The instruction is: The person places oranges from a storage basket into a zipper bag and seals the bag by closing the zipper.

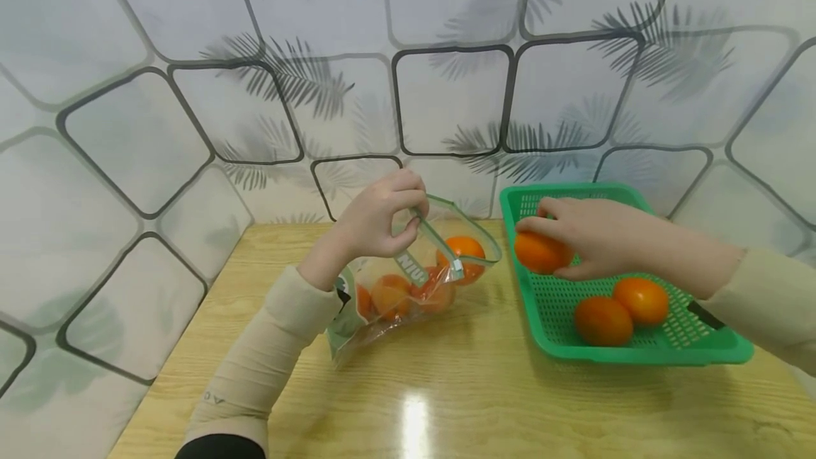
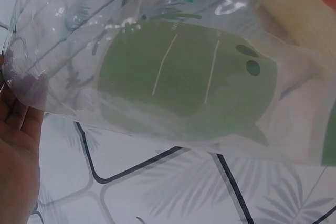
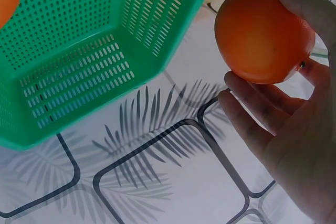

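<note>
- The held orange [image 1: 543,253] is round, with no long axis to line up; it is at the basket's left side, just right of the clear bag's open mouth and apart from it.
- The right hand [image 1: 599,232] grips it between thumb and fingers; the right wrist view shows the thumb on one side and some fingertips spread beyond the fruit.
- The clear bag [image 1: 411,268] lies lengthwise from left to right, its mouth facing right, with several bagged oranges [image 1: 391,296] inside.
- The left hand [image 1: 382,214], nearer the bag, pinches its upper edge between thumb and fingers, the mouth gaping.
- The green basket [image 1: 637,355] stands on the right, two loose oranges [image 1: 603,321] in its near part.
- Beneath is a wooden table [image 1: 357,409]; a leaf-patterned wall [image 1: 452,101] rises at the far side.
</note>
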Demonstrator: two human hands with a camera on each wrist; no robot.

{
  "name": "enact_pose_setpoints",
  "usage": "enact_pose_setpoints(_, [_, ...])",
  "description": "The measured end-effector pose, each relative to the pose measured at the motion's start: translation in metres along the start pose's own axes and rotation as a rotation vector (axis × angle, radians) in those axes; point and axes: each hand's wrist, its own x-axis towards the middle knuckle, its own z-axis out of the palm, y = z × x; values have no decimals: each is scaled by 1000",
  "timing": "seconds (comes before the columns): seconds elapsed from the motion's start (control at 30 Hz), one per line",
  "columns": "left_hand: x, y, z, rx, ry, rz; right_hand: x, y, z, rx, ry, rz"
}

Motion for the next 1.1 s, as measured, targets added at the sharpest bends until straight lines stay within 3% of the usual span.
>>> enact_pose_setpoints(0.43, [3,-3,0,6,-19,-22,17,-2,-5,22,6,-16])
enact_pose_setpoints(1.1, [3,0,0,13,-21,-17,50,-14,-13,-21,90,-71])
